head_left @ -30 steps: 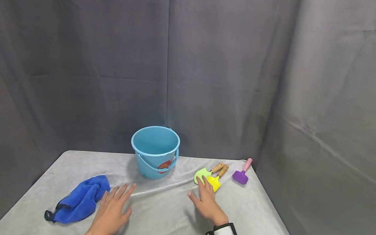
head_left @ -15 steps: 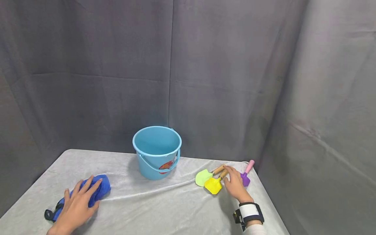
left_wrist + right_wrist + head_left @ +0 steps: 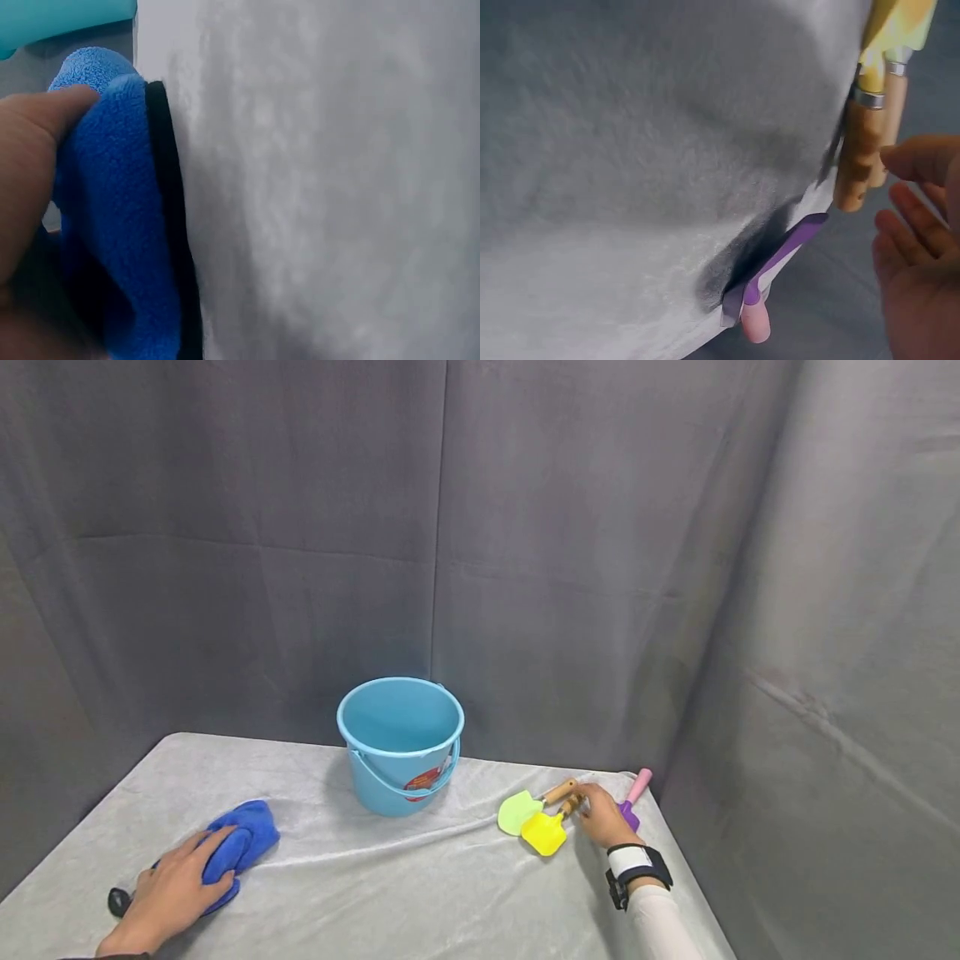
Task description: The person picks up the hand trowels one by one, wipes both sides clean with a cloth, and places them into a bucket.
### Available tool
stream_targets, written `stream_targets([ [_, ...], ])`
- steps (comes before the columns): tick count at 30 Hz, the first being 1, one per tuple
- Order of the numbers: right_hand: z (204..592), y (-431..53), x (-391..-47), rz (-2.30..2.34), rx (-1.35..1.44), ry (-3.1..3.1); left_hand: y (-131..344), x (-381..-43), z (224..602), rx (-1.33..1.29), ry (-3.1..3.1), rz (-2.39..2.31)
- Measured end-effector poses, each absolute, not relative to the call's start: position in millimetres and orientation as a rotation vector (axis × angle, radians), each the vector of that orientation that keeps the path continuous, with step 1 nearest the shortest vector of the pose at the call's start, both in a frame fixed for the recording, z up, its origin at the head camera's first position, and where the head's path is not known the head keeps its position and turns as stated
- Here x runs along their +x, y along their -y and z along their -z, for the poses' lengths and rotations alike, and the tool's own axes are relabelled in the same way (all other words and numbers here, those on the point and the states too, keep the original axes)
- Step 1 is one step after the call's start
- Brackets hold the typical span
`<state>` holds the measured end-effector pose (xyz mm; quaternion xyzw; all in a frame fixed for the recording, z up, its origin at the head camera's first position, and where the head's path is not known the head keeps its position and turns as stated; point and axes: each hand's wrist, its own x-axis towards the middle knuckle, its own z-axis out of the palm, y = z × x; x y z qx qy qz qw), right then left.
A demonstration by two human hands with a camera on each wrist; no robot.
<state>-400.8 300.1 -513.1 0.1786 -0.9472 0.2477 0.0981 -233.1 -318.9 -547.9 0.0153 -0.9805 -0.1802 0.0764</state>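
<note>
Grey curtain (image 3: 300, 568) behind, pale table (image 3: 375, 893) below, blue bucket (image 3: 397, 781) standing far-middle. Near left, the blue cloth (image 3: 253, 835) bunches in the left hand (image 3: 172, 889), thumb and fingers gripping! Over right, the right hand (image 3: 602, 817) has bent fingers at the yellow shovel (image 3: 544, 834)'s handle, pinching or not, can't tell; the green shovel (image 3: 518, 812) crowds its left, and the hand partly blocks the purple shovel (image 3: 638, 787) to the right.

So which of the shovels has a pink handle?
The purple shovel, farthest right in the head view; the green shovel and yellow shovel are wooden-handled.
</note>
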Motion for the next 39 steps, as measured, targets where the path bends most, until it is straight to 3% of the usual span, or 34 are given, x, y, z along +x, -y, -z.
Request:
stream_targets([
  [6, 517, -293, -417, -0.744, 0.531, 2.933, 314, -235, 544, 0.049, 2.952, 0.544],
  [21, 519, -292, -414, -0.462, 0.456, 2.963, 305, -234, 541, -0.031, 2.908, 0.530],
  [29, 525, -297, -404, -0.407, 0.605, 2.945, 307, -233, 541, -0.043, 2.925, 0.511],
  [39, 513, -313, -382, -0.551, 0.563, 2.924, 302, -237, 535, -0.011, 2.961, 0.558],
])
